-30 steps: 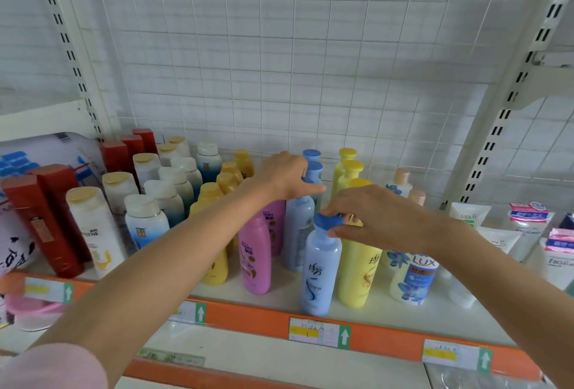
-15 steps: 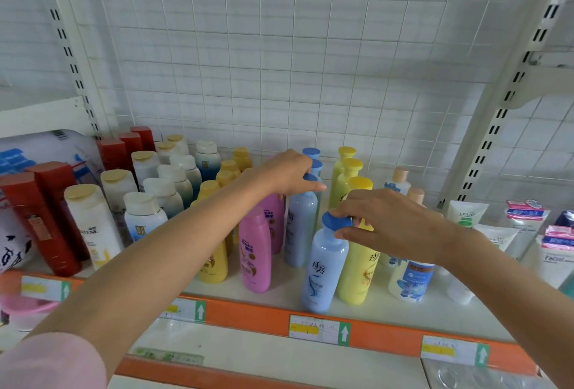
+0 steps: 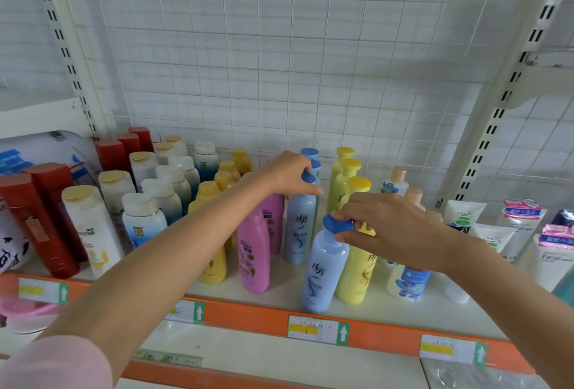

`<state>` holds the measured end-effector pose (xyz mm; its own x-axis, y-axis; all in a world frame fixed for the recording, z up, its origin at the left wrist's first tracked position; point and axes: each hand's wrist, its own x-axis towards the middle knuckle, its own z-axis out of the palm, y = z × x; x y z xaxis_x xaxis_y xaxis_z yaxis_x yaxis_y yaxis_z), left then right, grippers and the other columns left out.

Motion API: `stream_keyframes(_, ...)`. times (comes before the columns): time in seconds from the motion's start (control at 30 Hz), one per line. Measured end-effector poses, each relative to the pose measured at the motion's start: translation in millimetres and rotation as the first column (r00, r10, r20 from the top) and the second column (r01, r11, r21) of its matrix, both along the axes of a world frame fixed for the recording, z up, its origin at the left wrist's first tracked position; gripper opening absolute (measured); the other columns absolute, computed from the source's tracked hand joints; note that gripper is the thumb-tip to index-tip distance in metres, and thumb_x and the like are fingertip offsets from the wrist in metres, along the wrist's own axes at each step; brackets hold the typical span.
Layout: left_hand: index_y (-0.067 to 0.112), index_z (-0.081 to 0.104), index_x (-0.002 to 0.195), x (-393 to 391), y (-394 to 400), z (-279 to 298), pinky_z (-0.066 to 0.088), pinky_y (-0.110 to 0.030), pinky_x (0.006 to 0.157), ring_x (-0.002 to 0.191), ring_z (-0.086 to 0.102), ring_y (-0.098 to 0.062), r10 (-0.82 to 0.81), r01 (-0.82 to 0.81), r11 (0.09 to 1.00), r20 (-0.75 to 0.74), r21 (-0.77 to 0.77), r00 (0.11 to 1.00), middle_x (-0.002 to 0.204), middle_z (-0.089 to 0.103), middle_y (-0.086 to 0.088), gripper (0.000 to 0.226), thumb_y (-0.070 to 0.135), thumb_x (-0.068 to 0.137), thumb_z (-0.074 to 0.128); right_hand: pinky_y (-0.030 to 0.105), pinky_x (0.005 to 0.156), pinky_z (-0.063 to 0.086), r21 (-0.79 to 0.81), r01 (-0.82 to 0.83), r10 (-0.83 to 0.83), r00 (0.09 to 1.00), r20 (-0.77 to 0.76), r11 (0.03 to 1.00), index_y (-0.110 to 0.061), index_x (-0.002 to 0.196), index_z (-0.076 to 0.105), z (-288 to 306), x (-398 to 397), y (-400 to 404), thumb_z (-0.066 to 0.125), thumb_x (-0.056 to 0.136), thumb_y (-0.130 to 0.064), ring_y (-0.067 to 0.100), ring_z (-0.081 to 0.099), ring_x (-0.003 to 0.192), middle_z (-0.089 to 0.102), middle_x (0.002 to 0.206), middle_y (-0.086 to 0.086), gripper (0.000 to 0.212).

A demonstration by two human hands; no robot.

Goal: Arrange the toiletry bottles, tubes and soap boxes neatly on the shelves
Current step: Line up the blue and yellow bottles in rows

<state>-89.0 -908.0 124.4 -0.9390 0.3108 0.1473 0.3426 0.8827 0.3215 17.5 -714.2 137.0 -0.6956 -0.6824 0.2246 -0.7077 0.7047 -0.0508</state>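
Note:
A row of light blue bottles with blue caps runs front to back on the shelf (image 3: 279,292). My right hand (image 3: 391,233) pinches the cap of the front blue bottle (image 3: 323,270), which tilts slightly left near the shelf's front edge. My left hand (image 3: 287,175) grips the cap and neck of the second blue bottle (image 3: 299,227) behind it. Pink bottles (image 3: 253,252) stand to the left of the blue row and yellow bottles (image 3: 357,270) to its right.
Further left stand yellow-orange bottles (image 3: 212,264), white bottles (image 3: 143,221) and red boxes (image 3: 34,221). White tubes (image 3: 462,214) and a floral bottle (image 3: 408,283) are on the right. An orange price rail (image 3: 385,332) edges the shelf; a wire grid backs it.
The front blue bottle has tipped a little to the left under my right hand. My left hand stays on the second blue bottle's cap. The view has shifted slightly.

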Motion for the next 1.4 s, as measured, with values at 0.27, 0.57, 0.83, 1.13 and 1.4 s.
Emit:
stream_keyframes(0.27, 0.011, 0.06, 0.114, 6.3, -0.3, -4.3, 0.051, -0.02, 0.058, 0.059, 0.063, -0.017, -0.056, 0.057, 0.985, -0.009, 0.161, 0.998, 0.106, 0.058, -0.006, 0.035, 0.025, 0.083, 0.068, 0.017, 0.074, 0.03, -0.02, -0.004, 0.004, 1.0, -0.025, 1.0, -0.023, 0.122, 0.056, -3.6, -1.9, 1.4, 0.049, 0.092, -0.04, 0.007, 0.041, 0.08, 0.044, 0.091, -0.012, 0.036)
stream_keyframes(0.57, 0.015, 0.062, 0.116, 1.6, 2.1, -5.4, 0.044, -0.008, 0.052, 0.075, 0.065, -0.024, -0.103, 0.105, 0.989, -0.025, 0.105, 0.994, 0.09, 0.053, 0.004, 0.035, 0.024, 0.083, 0.065, 0.02, 0.074, 0.033, -0.035, -0.025, 0.024, 0.999, -0.039, 0.999, -0.022, 0.12, 0.058, -6.3, -7.7, -3.1, 0.049, 0.092, -0.039, 0.01, 0.044, 0.078, 0.052, 0.093, -0.006, 0.034)
stream_keyframes(0.83, 0.015, 0.065, 0.112, -7.1, -0.8, -3.6, 0.037, -0.002, 0.05, 0.065, 0.055, -0.016, -0.118, 0.117, 0.991, 0.006, 0.067, 0.993, 0.071, 0.048, 0.012, 0.028, 0.024, 0.085, 0.062, 0.03, 0.079, 0.045, 0.012, 0.026, -0.027, 0.995, 0.096, 1.0, -0.019, 0.116, 0.05, -3.5, -13.9, -15.1, 0.053, 0.088, -0.044, 0.017, 0.052, 0.086, 0.055, 0.1, -0.001, 0.037)
stream_keyframes(1.13, 0.013, 0.063, 0.105, -3.7, -4.5, -5.7, 0.039, -0.011, 0.05, 0.061, 0.048, -0.008, -0.173, 0.171, 0.983, 0.019, 0.073, 0.985, 0.071, 0.047, 0.008, 0.024, 0.03, 0.088, 0.06, 0.025, 0.066, 0.032, -0.052, 0.106, -0.095, 0.981, 0.17, 0.993, -0.016, 0.13, 0.038, -16.3, -26.1, -39.8, 0.056, 0.088, -0.042, 0.014, 0.044, 0.082, 0.045, 0.096, -0.003, 0.053)
stream_keyframes(1.4, 0.02, 0.054, 0.087, -5.7, -5.9, -7.6, 0.031, -0.023, 0.063, 0.074, 0.045, -0.016, -0.148, 0.147, 0.989, 0.039, 0.032, 0.988, 0.084, 0.052, -0.007, 0.011, 0.027, 0.093, 0.047, 0.024, 0.08, 0.032, -0.104, 0.106, -0.084, 0.977, 0.195, 0.989, -0.013, 0.123, 0.049, -17.8, -39.8, -51.9, 0.055, 0.089, -0.021, 0.015, 0.042, 0.098, 0.049, 0.122, 0.004, 0.035)
